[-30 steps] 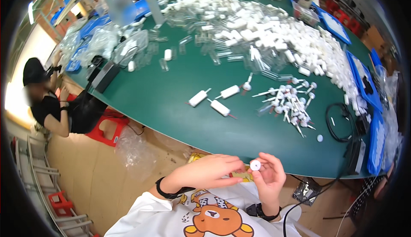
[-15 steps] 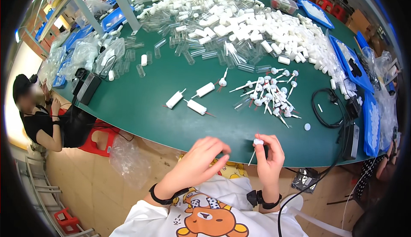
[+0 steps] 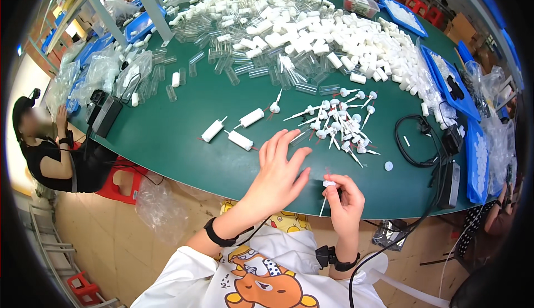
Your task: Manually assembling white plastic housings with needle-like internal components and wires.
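Observation:
My right hand (image 3: 347, 201) pinches a white round cap piece (image 3: 329, 183) near the table's front edge. A thin white stem points down from it, and a reddish wire shows at its top. Reaching forward over the green table (image 3: 189, 158), my left hand (image 3: 280, 175) has its fingers spread and holds nothing I can see. Its fingertips are close to a clear tube (image 3: 301, 137) beside a cluster of similar capped stems (image 3: 340, 124) with red wires. Left of that hand lie several white cylinders with thin stems, the nearest one a white cylinder (image 3: 240, 140). A lone capped stem (image 3: 275, 107) lies behind them.
A large heap of white cylinders (image 3: 311, 35) and clear tubes (image 3: 222, 58) covers the far table. Black cable (image 3: 401, 141) and a loose white disc (image 3: 388, 166) lie on the right, by blue trays (image 3: 477, 158). A seated person (image 3: 50, 147) works at the left.
My left hand has moved forward over the table and its fingers have spread. The right hand still holds the cap piece in nearly the same place. The view has shifted slightly.

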A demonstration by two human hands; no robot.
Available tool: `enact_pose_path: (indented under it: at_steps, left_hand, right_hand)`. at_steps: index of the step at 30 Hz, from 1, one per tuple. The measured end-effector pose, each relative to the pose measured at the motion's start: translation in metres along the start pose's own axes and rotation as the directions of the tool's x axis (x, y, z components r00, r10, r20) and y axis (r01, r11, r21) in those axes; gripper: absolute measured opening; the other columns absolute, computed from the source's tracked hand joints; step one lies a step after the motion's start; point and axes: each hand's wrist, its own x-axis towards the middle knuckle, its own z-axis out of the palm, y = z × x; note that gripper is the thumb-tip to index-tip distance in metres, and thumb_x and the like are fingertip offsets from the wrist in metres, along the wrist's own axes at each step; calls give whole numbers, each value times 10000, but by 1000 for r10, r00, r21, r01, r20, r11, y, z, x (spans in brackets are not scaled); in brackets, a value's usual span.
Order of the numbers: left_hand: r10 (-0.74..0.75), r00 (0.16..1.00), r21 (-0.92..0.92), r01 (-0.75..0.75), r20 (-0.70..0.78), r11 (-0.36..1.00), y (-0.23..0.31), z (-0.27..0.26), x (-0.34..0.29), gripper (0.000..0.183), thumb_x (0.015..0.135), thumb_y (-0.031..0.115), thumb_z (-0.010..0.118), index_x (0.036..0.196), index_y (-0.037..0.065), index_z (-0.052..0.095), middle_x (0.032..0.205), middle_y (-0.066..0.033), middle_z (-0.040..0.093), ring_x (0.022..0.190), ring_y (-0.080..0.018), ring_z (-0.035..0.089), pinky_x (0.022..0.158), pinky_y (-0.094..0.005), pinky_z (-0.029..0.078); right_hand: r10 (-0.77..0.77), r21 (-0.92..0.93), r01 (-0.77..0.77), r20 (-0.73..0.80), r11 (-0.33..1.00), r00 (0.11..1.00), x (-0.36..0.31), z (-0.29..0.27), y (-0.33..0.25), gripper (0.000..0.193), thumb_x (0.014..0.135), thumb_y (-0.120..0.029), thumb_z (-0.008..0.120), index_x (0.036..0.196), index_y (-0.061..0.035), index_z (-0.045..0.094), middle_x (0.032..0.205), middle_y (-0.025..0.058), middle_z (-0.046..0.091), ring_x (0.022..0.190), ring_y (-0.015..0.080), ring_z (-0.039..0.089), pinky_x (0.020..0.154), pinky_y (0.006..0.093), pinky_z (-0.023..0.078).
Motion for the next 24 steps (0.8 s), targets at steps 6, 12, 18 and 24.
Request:
enact_pose_path:
  at_steps: [6, 12, 18, 24]
  left_hand:
    - [-69, 995, -149, 79, 69, 986, -20, -56, 12, 266, 812, 142, 618, 1068, 90, 566, 1311, -134, 391, 1254, -308, 348, 1001, -396, 319]
    - [-58, 997, -170, 49, -46, 984, -49, -106, 73, 171, 846, 134, 573, 988, 40, 581, 1117, -96, 546, 1076, -197, 504, 939, -338, 375]
    - [-85, 996, 70, 83, 18, 994, -95, -71, 167, 362, 829, 236, 566, 1134, 45, 535, 1086, -141, 556, 1032, -246, 544, 851, -357, 445]
    - [-226, 974, 526, 205, -25, 825, -138, -26, 209, 461, 845, 314, 457, 1274, 148, 470, 1086, -224, 551, 1079, -374, 513, 919, -475, 407]
  right_hand:
    - [-11, -58, 12, 26, 998, 1000, 0, 0, -3, 179, 785, 40, 620, 963, 32, 629, 764, 58, 582, 678, 109, 528, 653, 229, 433]
    - [-50, -85, 55, 62, 995, 997, 3, 1, -6, 163, 784, 23, 632, 947, 23, 631, 753, 60, 581, 653, 111, 530, 628, 230, 434]
    - [-88, -137, 97, 73, 986, 993, 5, 0, -7, 154, 784, 6, 646, 936, 15, 628, 748, 65, 579, 638, 110, 532, 609, 229, 433]
    - [-104, -120, 111, 62, 986, 993, 4, -3, -7, 151, 785, -5, 649, 933, 15, 626, 742, 62, 576, 635, 111, 531, 607, 229, 433]
